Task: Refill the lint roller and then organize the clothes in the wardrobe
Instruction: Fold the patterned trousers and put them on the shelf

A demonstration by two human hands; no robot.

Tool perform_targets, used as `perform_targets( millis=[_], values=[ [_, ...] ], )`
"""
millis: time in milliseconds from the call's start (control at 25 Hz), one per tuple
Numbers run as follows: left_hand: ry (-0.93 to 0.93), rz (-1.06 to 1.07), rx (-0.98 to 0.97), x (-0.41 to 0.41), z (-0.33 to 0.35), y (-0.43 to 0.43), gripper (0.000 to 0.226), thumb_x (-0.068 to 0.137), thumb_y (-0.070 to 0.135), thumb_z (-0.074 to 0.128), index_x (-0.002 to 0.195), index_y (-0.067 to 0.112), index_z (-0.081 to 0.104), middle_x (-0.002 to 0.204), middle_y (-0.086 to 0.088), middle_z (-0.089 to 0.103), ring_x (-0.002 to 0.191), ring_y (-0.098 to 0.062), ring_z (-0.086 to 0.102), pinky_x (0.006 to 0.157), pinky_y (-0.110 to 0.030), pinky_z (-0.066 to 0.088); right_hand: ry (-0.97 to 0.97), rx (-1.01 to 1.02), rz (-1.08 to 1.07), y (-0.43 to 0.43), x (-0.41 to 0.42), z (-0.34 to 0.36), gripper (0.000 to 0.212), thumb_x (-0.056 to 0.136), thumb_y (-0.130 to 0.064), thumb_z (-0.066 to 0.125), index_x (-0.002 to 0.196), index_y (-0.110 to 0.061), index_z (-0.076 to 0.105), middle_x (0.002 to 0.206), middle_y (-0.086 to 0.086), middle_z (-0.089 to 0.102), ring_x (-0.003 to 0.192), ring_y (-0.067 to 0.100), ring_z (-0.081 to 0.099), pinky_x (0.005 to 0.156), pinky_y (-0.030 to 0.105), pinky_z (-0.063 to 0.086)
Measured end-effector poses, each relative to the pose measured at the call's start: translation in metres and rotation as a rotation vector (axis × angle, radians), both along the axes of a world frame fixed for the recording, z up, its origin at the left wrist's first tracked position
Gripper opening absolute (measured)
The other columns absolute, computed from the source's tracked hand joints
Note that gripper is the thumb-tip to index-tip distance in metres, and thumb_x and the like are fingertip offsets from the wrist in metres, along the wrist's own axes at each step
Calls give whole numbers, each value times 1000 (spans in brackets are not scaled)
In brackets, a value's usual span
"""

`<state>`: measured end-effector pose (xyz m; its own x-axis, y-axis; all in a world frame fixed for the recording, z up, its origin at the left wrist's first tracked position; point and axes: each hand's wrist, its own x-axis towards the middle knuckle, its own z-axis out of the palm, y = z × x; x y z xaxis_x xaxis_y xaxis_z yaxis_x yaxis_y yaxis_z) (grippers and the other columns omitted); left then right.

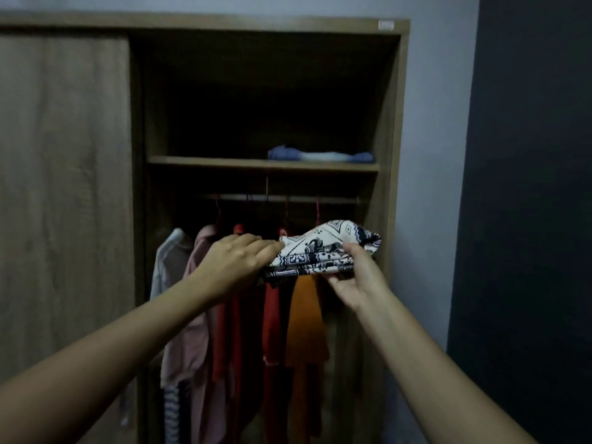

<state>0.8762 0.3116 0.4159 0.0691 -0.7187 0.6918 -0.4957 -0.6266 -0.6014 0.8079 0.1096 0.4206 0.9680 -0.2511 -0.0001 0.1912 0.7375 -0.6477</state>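
Observation:
A folded white garment with a dark blue print (pixel 323 251) is held in the air in front of the open wardrobe (pixel 392 123), below its shelf (pixel 205 161). My left hand (pixel 238 259) grips the garment's left end from above. My right hand (pixel 355 277) holds its right end, thumb on top and fingers underneath. A folded blue and white garment (pixel 320 154) lies on the right part of the shelf. No lint roller is in view.
Several garments hang on hangers from the rail (pixel 282 197) under the shelf: white (pixel 169 261), pink (pixel 189 331), red (pixel 272 322) and orange (pixel 306 325). The sliding door (pixel 64 187) covers the wardrobe's left half. A dark wall panel (pixel 528 187) stands at the right.

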Motion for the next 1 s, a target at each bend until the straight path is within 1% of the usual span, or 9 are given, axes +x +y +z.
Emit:
perform_targets(
  millis=[120,240,280,400,480,680,760,880,1000],
  values=[
    [-196,23,-43,18,78,3,37,81,21,44,112,14,63,97,-1,73,83,-22,70,62,-30,56,-200,-29,19,2,14,71,16,89,-8,53,97,-17,64,123,13,60,92,24,60,51,36,57],
    [-355,29,-71,41,141,7,36,85,18,43,111,14,66,101,-2,73,87,-24,71,63,-32,56,-335,-79,18,6,35,122,25,91,-10,52,111,-20,63,128,10,57,114,26,55,76,39,53],
    [-415,29,-82,52,159,7,35,86,17,42,111,13,67,102,-2,73,87,-25,71,62,-32,56,-378,-96,17,7,45,137,28,92,-11,50,117,-21,61,127,9,57,115,26,55,79,38,51],
    [-520,40,-106,91,200,1,35,87,16,41,108,11,68,101,-5,73,85,-27,71,61,-32,55,-484,-143,-31,7,83,175,34,94,-12,46,125,-22,56,121,7,57,95,20,58,65,34,54],
    [-553,50,-113,124,218,-6,35,87,17,41,109,11,68,101,-5,73,84,-27,71,60,-32,54,-521,-163,-73,1,115,192,34,93,-11,47,124,-22,57,120,7,57,96,21,57,66,34,52],
    [-483,66,-93,203,243,-36,41,84,19,38,115,11,64,103,-7,72,84,-29,70,57,-34,53,-495,-170,-156,-27,195,217,30,93,-10,48,120,-19,58,129,11,54,110,26,54,74,40,50],
    [-289,97,-70,226,241,-53,43,88,21,38,128,17,53,117,-5,66,97,-28,66,64,-36,52,-418,-155,-219,-39,224,218,31,91,-7,52,122,-11,55,129,13,56,100,25,56,73,43,50],
    [-23,150,2,242,241,-60,54,91,31,50,141,34,30,132,5,53,116,-19,53,71,-33,46,-307,-228,-332,-52,251,214,36,90,0,50,126,-3,50,124,17,58,81,23,59,56,42,56],
    [-108,153,-27,248,261,-61,56,89,35,53,140,37,30,130,7,52,115,-19,53,69,-33,46,-298,-282,-415,-61,259,230,26,90,2,48,115,0,54,109,17,57,67,21,56,45,34,55]
  ],
)
